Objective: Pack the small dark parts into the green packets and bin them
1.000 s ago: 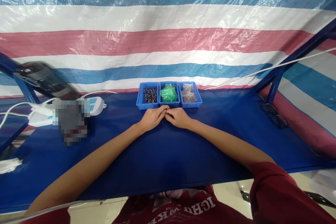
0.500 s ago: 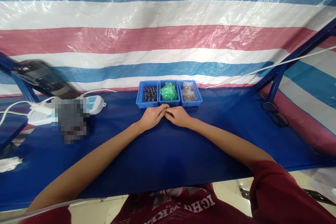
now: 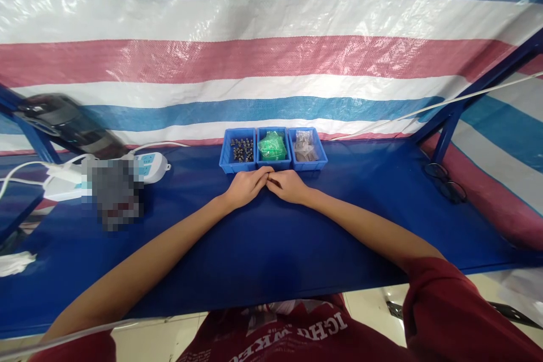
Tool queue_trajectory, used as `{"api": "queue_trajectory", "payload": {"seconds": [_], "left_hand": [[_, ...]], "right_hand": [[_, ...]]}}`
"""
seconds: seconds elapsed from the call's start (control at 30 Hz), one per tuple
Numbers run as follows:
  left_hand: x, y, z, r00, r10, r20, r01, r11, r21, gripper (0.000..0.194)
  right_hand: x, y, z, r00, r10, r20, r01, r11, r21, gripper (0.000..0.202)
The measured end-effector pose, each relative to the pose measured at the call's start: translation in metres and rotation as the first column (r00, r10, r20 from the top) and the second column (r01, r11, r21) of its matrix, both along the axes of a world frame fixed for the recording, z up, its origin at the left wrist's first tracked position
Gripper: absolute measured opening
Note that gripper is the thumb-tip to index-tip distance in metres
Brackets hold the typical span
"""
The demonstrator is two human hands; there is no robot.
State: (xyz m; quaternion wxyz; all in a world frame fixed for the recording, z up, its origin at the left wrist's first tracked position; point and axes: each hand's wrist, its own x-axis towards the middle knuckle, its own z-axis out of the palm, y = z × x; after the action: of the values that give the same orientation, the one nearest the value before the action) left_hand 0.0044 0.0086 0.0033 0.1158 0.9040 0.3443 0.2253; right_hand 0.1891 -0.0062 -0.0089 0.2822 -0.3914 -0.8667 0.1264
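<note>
Blue bins (image 3: 282, 164), side by side, just beyond touching fingers (image 3: 262, 173)

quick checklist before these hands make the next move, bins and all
1. Hands apart: not ok; left hand and right hand meet at the fingers.
2. Fingers empty: cannot tell; the grip hides what lies between.
3. Left blue bin filled: ok, small metallic parts inside.
4. Middle blue bin filled: ok, green contents in clear plastic.
5. Right blue bin filled: ok, clear plastic bags; their contents, cannot tell.
6. Power strip apart from bins: ok.
</note>
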Motion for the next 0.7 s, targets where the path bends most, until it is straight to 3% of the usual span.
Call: {"api": "queue_trajectory", "payload": {"seconds": [0.7], "left_hand": [[0.0002, 0.0001, 0.0009, 1.000, 0.003, -0.012, -0.003, 1.000, 0.003, 0.033]], "right_hand": [[0.0003, -0.0002, 0.0013, 1.000, 0.000, 0.003, 0.000, 1.000, 0.002, 0.020]]}}
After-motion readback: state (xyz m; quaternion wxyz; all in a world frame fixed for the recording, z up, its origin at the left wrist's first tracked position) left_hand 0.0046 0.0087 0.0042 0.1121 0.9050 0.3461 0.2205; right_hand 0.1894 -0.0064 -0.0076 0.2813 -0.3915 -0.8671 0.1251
